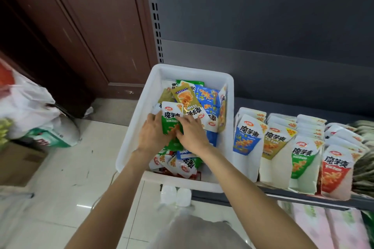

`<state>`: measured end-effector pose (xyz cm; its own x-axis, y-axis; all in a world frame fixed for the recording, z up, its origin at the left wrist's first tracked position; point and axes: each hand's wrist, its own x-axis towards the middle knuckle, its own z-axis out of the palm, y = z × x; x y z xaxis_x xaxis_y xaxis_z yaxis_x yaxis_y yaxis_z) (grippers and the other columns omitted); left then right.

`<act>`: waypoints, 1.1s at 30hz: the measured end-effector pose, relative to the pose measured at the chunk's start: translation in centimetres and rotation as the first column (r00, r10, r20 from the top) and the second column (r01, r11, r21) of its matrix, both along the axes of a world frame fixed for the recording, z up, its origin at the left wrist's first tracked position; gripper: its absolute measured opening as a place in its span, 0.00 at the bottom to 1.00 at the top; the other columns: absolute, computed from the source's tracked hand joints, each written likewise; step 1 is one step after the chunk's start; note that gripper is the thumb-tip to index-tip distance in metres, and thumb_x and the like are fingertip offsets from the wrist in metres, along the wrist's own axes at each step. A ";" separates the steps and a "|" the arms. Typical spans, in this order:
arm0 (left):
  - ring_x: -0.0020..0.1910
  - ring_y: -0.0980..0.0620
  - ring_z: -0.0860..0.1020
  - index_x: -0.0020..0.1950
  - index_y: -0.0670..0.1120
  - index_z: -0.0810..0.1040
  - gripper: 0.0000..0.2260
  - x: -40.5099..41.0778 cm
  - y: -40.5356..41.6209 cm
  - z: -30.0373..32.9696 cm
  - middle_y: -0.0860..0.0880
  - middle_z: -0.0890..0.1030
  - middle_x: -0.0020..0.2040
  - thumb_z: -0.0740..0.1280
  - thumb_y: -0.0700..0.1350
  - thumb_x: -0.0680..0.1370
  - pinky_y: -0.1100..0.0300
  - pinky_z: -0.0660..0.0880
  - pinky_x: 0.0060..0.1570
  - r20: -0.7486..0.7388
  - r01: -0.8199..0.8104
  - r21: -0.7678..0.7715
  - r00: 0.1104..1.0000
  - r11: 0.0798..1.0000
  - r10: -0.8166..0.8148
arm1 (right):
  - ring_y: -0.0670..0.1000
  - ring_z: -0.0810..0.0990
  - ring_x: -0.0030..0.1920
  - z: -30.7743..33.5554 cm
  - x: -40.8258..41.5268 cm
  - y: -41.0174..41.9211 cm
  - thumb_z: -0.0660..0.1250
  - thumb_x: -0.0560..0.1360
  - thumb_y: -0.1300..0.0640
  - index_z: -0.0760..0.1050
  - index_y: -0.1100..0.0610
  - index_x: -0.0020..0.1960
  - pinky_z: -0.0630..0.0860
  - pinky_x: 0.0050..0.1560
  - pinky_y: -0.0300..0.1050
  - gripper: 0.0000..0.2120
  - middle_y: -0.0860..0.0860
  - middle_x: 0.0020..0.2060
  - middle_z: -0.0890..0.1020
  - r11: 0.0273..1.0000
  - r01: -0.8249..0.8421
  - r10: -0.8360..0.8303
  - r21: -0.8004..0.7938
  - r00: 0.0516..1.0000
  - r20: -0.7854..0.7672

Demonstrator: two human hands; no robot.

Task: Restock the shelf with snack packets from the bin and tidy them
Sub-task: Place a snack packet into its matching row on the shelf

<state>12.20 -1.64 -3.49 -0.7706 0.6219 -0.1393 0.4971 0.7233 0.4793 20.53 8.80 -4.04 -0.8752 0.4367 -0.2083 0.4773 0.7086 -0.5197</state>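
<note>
Bin: we see one white plastic bin (137, 127) resting on the left end of the shelf (303, 196), heaped with mixed snack packets in green, blue, gold and red; the heap is too tangled for us to count.
Held packet: we note one green-and-white packet (172, 116) at the top of the heap, inside the bin, gripped by both hands.
Left hand: our left hand (153, 133) lies palm down over the packet's left side, fingers curled onto its edge.
Right hand: our right hand (192, 133) closes on the packet's right side, fingers bent across its green face, touching the left hand.
Arms: we observe two bare forearms reaching forward from the lower edge and converging over the bin.
Shelf rows: we count four upright rows just right of the bin, fronted by a blue packet (245, 137), a gold packet (275, 143), a green packet (303, 157) and a red packet (336, 172).
Floor: we see one white plastic bag (30, 103) on pale tiles at left.
</note>
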 end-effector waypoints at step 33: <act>0.51 0.49 0.73 0.52 0.51 0.82 0.14 23.4 10.8 1.7 0.49 0.76 0.47 0.74 0.52 0.68 0.55 0.75 0.47 -0.277 0.695 0.241 0.718 0.677 -0.638 | 0.44 0.80 0.48 11.6 33.9 13.3 0.70 0.74 0.57 0.78 0.56 0.56 0.76 0.54 0.47 0.11 0.42 0.45 0.83 0.715 0.692 -0.606 -0.099 0.544 -0.580</act>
